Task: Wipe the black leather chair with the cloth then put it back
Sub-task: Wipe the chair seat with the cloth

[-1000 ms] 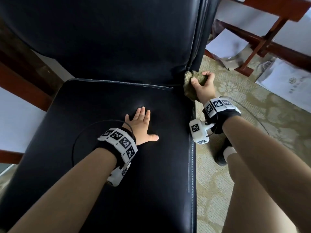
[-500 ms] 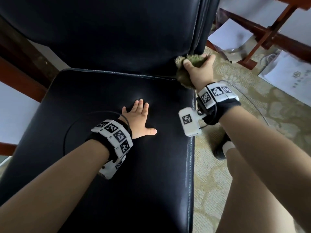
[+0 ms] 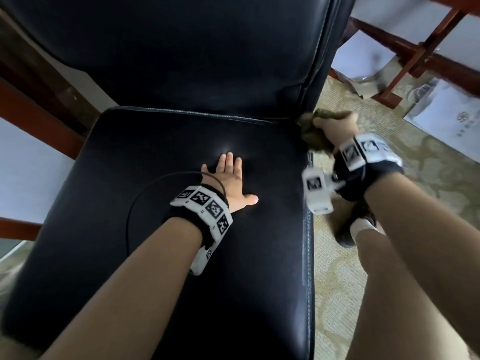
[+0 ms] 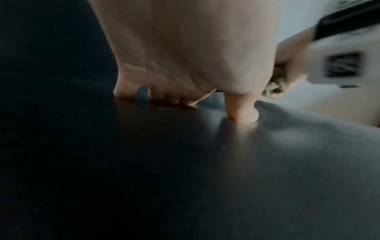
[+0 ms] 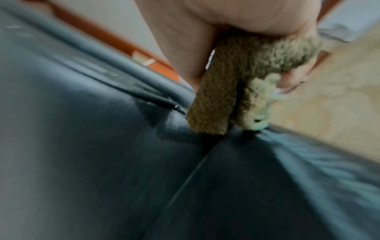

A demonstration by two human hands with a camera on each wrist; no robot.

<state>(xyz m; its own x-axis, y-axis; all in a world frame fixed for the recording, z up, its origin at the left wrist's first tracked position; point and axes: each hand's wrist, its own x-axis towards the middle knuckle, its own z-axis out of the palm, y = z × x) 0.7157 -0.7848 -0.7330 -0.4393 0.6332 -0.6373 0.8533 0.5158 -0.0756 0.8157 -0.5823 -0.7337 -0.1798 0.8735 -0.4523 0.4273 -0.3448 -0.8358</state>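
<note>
- Across most of the head view, the black leather chair [image 3: 181,255] fills the frame, its seat meeting the backrest along a stitched seam; a patterned carpet [image 3: 335,294] lies open to the right of the seat edge.
- Beyond that, red-brown wooden furniture legs [image 3: 418,55] and white sheets [image 3: 449,118] stand on the floor, well apart from the chair, so the right arm has free room to swing beside the seat.
- On the middle of the seat, the left hand [image 3: 230,181] lies flat, fingers straight and spread, thumb out, pressing the leather (a brace, I judge).
- At the rear right corner of the seat, the right hand [image 3: 337,128] has its fingers curled round the bunched olive cloth [image 3: 313,137]; half a second back it sat higher, against the base of the backrest, and it has now dropped to the corner, blurred with motion.
- That shift suggests the wiping is working along the right edge; most of the seat seems still to do, and the putting back is not begun.
- In the right wrist view the cloth's lower end [image 5: 207,113] touches the leather just beside the seam.
</note>
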